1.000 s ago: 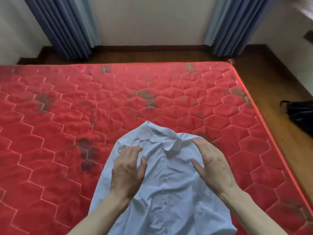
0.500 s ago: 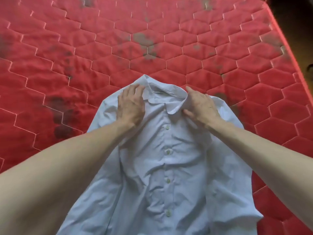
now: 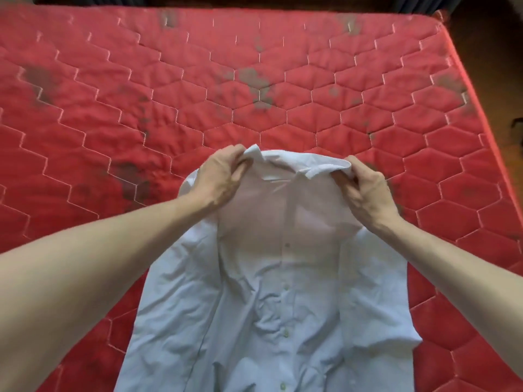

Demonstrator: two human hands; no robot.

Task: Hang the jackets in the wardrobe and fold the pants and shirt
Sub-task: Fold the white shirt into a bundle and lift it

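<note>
A pale blue button-up shirt (image 3: pixel 271 292) lies front up on the red quilted mattress (image 3: pixel 141 108), collar away from me and buttons running down its middle. My left hand (image 3: pixel 218 179) grips the left end of the collar and shoulder. My right hand (image 3: pixel 365 190) grips the right end of the collar. The collar edge is raised a little off the mattress and stretched between both hands. The shirt's lower hem runs out of the bottom of the frame. No jackets or pants are in view.
The mattress carries several dark stains (image 3: pixel 130 176) and spreads wide to the left and beyond the shirt. Its right edge (image 3: pixel 475 94) borders a dark wooden floor (image 3: pixel 506 66). A dark object (image 3: pixel 519 128) shows at the right border.
Both hands went from lying flat on the shirt's chest up to the collar, and now grip its ends and lift it. The camera has tilted down, so the curtains are out of view.
</note>
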